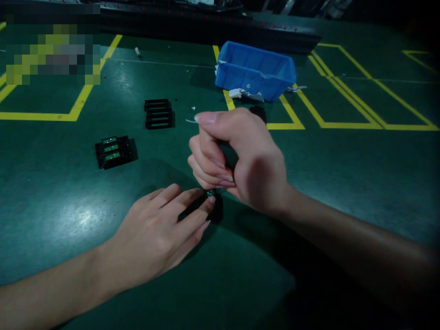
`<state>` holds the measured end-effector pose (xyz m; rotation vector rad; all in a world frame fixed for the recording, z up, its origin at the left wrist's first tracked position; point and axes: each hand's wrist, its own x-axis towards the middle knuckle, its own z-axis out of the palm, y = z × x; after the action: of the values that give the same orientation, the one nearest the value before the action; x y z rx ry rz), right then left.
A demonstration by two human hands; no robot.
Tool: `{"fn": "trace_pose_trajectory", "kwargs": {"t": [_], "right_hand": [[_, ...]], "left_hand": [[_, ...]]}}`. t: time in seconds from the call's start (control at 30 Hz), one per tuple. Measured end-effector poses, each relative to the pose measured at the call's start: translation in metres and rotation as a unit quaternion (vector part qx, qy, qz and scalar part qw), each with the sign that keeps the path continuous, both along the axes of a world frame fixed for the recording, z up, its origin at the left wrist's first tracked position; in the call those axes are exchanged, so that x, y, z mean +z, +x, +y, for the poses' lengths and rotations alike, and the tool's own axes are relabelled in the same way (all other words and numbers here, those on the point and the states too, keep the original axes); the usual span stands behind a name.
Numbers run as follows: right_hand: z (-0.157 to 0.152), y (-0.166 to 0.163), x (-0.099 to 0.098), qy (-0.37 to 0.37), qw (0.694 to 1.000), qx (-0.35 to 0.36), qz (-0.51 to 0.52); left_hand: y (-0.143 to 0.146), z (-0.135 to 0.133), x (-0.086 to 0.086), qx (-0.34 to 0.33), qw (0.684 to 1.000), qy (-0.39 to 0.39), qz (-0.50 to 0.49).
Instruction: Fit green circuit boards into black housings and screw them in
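Observation:
My left hand (161,229) lies on the green table, fingers stretched out, their tips pressing on a small black part with a green board (211,194). My right hand (237,158) is curled into a fist just above that part, wrapped round a dark tool whose shape I cannot make out; its lower end meets the part. Most of the part is hidden under my fingers.
A stack of black holders with green boards (114,151) sits to the left. A second stack of black holders (158,113) lies further back. A blue bin (255,69) stands at the back, white scraps (245,94) beside it. Yellow lines (77,106) mark the green table.

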<state>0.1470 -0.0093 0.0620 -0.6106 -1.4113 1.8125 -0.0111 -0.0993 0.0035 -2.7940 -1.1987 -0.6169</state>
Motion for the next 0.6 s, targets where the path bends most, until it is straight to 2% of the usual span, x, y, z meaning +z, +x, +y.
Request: {"fn": "trace_pose_trajectory", "kwargs": {"t": [0.23, 0.6], "right_hand": [[-0.0017, -0.0014, 0.0059, -0.022, 0.999, -0.023, -0.009], [-0.0016, 0.0005, 0.0017, -0.021, 1.000, -0.004, 0.002]], "left_hand": [[-0.0029, -0.0014, -0.0037, 0.001, 1.000, -0.026, -0.004], [-0.0050, -0.0031, -0.0054, 0.002, 0.998, -0.055, -0.021]]}}
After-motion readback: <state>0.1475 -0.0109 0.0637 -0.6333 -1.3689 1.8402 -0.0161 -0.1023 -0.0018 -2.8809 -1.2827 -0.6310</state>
